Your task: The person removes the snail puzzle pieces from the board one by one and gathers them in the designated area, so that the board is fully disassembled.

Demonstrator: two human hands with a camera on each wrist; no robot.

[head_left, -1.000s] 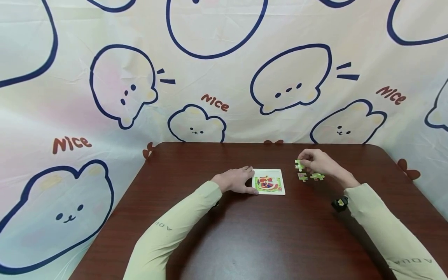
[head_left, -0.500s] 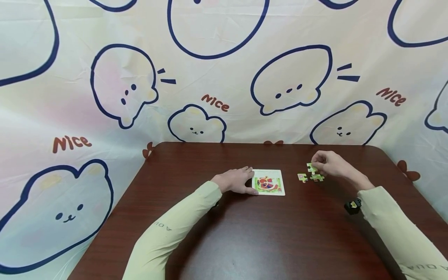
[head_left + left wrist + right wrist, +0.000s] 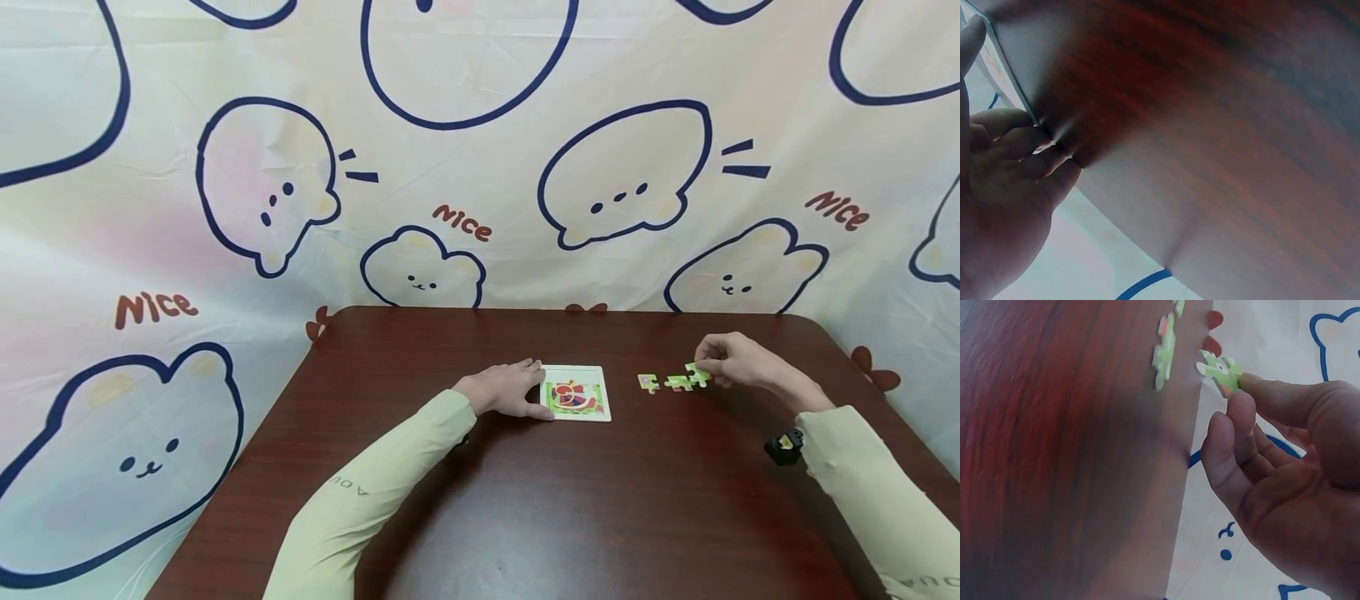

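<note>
"Status of the puzzle work?"

"Incomplete, in my judgement. The picture board (image 3: 573,372) lies flat on the desk (image 3: 525,492), coloured picture showing; any gaps are too small to make out."

"Outstanding?"

"Three pieces outside it. The near loose piece (image 3: 647,382) and the middle loose piece (image 3: 678,383) lie right of the board; the held piece (image 3: 1222,374) appears raised off the desk."

"Grips?"

"Right grip (image 3: 738,360) pinches the held piece between thumb and fingertips. Left grip (image 3: 510,388), spread, touches the board's left edge."
</note>
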